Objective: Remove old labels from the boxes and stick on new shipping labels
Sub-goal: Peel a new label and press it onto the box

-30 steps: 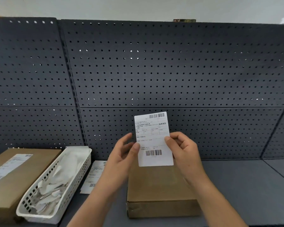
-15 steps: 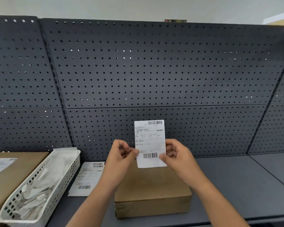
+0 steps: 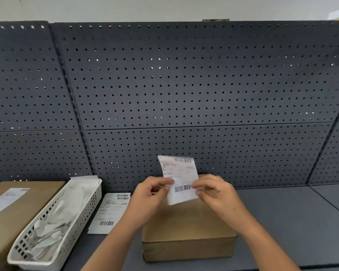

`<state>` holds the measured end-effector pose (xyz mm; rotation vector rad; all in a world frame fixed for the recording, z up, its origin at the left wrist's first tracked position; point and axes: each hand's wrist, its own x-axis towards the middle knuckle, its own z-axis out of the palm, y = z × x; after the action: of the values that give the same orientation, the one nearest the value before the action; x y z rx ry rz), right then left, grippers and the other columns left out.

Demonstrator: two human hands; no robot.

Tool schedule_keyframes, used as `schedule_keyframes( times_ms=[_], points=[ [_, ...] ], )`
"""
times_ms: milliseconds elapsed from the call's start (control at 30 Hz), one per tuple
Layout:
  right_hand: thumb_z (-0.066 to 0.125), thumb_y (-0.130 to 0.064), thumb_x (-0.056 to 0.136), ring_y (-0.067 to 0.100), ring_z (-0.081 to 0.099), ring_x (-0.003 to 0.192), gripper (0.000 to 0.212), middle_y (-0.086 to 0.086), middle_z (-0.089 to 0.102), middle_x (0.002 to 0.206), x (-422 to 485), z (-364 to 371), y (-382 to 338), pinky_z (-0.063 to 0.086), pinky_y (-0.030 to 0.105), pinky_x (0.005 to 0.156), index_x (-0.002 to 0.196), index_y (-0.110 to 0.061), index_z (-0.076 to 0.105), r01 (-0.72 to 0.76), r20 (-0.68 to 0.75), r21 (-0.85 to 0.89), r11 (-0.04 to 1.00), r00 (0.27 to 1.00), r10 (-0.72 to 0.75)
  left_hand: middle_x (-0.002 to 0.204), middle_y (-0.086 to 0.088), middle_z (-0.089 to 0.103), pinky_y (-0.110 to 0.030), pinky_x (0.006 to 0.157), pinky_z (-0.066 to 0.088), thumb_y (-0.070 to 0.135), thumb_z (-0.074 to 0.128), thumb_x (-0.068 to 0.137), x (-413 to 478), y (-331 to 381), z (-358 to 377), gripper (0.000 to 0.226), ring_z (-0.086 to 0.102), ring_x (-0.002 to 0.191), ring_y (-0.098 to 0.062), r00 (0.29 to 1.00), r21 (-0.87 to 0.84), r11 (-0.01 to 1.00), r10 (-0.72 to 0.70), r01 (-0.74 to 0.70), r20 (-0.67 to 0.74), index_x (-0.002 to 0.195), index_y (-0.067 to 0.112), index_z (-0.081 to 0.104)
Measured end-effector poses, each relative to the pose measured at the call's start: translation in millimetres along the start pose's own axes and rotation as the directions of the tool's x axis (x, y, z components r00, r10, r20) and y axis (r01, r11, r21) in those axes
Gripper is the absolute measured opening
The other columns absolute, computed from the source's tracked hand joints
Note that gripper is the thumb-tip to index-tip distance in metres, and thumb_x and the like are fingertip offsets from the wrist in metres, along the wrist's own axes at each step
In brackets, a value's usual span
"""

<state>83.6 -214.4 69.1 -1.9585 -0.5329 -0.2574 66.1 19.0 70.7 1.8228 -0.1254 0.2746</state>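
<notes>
A white shipping label [image 3: 179,174] with barcodes is held upright in the air over a plain brown cardboard box [image 3: 188,227] on the grey shelf. My left hand [image 3: 151,194] pinches the label's left edge. My right hand [image 3: 213,192] pinches its right edge. The label tilts slightly to the left and looks blurred. The top of the box under it shows no label.
A white slotted basket [image 3: 82,212] holding crumpled label scraps stands to the left. Flat between the basket and the box lie more shipping labels [image 3: 111,212]. A second brown box [image 3: 18,210] with a label on top sits far left. A dark pegboard [image 3: 184,94] backs the shelf [image 3: 292,222].
Both hands have lowered the label toward the box and it now tilts. My left fingers have curled in at the label's edge. The view has shifted a little.
</notes>
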Motion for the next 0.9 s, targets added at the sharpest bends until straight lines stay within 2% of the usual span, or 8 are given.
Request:
schedule_keyframes(
  times_ms=[33, 100, 233, 333, 467, 567, 700, 900],
  points=[
    [0.075, -0.009, 0.091, 0.006, 0.056, 0.116, 0.027, -0.017, 0.071, 0.107, 0, 0, 2, 0.043, 0.014, 0.095, 0.100, -0.034, 0.078, 0.004, -0.020, -0.027, 1.000, 1.000, -0.005, 0.093, 0.020, 0.068, -0.015, 0.068, 0.046, 0.013, 0.071, 0.095, 0, 0, 0, 0.018, 0.059, 0.073, 0.000, 1.000, 0.004, 1.000, 0.015, -0.015, -0.004, 0.099, 0.028, 0.081],
    [0.076, -0.012, 0.090, 0.004, 0.055, 0.115, 0.026, -0.019, 0.071, 0.108, -1, 0, 3, 0.040, 0.011, 0.093, 0.100, -0.037, 0.077, -0.018, -0.028, -0.010, 1.000, 0.999, 0.018, 0.094, 0.016, 0.066, -0.016, 0.068, 0.046, 0.016, 0.076, 0.091, 1, -1, -1, 0.016, 0.059, 0.073, -0.003, 0.999, 0.006, 0.999, 0.039, -0.039, -0.012, 0.097, 0.030, 0.081],
    [0.075, -0.007, 0.091, 0.011, 0.064, 0.095, 0.025, -0.008, 0.070, 0.102, -1, 0, 4, 0.054, 0.024, 0.086, 0.101, -0.029, 0.078, -0.060, 0.013, 0.134, 0.989, 0.998, 0.058, 0.097, 0.015, 0.065, -0.022, 0.078, 0.052, 0.024, 0.084, 0.085, 2, -6, -3, 0.020, 0.063, 0.086, -0.006, 0.999, 0.059, 0.998, 0.037, -0.038, 0.007, 0.098, 0.039, 0.079],
    [0.075, -0.004, 0.089, 0.011, 0.064, 0.087, 0.027, -0.006, 0.070, 0.097, 0, 1, 6, 0.054, 0.023, 0.081, 0.100, -0.029, 0.078, -0.075, 0.013, 0.137, 0.988, 0.997, 0.074, 0.101, 0.016, 0.068, -0.027, 0.084, 0.056, 0.020, 0.087, 0.082, 3, -10, -3, 0.027, 0.067, 0.089, -0.009, 0.999, 0.023, 1.000, 0.001, -0.002, 0.035, 0.097, 0.041, 0.079],
    [0.080, -0.008, 0.086, 0.016, 0.065, 0.086, 0.026, 0.000, 0.071, 0.092, 0, 1, 16, 0.056, 0.026, 0.080, 0.100, -0.030, 0.077, -0.118, 0.026, 0.122, 0.986, 0.993, 0.116, 0.099, 0.006, 0.073, -0.023, 0.080, 0.055, 0.021, 0.090, 0.078, 3, -15, -3, 0.026, 0.069, 0.084, -0.010, 0.998, 0.047, 0.998, -0.038, 0.035, 0.053, 0.094, 0.039, 0.080],
    [0.082, -0.011, 0.084, 0.018, 0.065, 0.086, 0.025, 0.001, 0.071, 0.093, -1, 5, 24, 0.056, 0.028, 0.082, 0.101, -0.029, 0.077, -0.137, 0.039, 0.070, 0.988, 0.990, 0.135, 0.096, 0.010, 0.074, -0.021, 0.077, 0.053, 0.030, 0.088, 0.080, 2, -18, -1, 0.014, 0.070, 0.083, -0.006, 0.996, 0.078, 0.994, -0.081, 0.077, 0.048, 0.091, 0.034, 0.082],
    [0.085, -0.015, 0.081, 0.021, 0.065, 0.084, 0.023, 0.002, 0.071, 0.089, -4, 9, 37, 0.056, 0.027, 0.079, 0.095, -0.031, 0.078, -0.186, 0.032, 0.049, 0.981, 0.982, 0.185, 0.095, 0.009, 0.071, -0.017, 0.075, 0.049, 0.033, 0.089, 0.079, -1, -25, 3, 0.016, 0.068, 0.082, -0.004, 0.992, 0.125, 0.988, -0.101, 0.091, 0.076, 0.094, 0.034, 0.081],
    [0.090, -0.018, 0.076, 0.007, 0.061, 0.074, 0.025, -0.003, 0.069, 0.084, -5, 16, 47, 0.052, 0.022, 0.075, 0.091, -0.033, 0.078, -0.222, 0.033, 0.051, 0.974, 0.975, 0.221, 0.095, 0.007, 0.069, -0.011, 0.074, 0.047, 0.027, 0.089, 0.079, -3, -34, 6, 0.023, 0.066, 0.082, -0.002, 0.993, 0.208, 0.976, -0.078, 0.059, 0.085, 0.097, 0.035, 0.078]
  ],
)
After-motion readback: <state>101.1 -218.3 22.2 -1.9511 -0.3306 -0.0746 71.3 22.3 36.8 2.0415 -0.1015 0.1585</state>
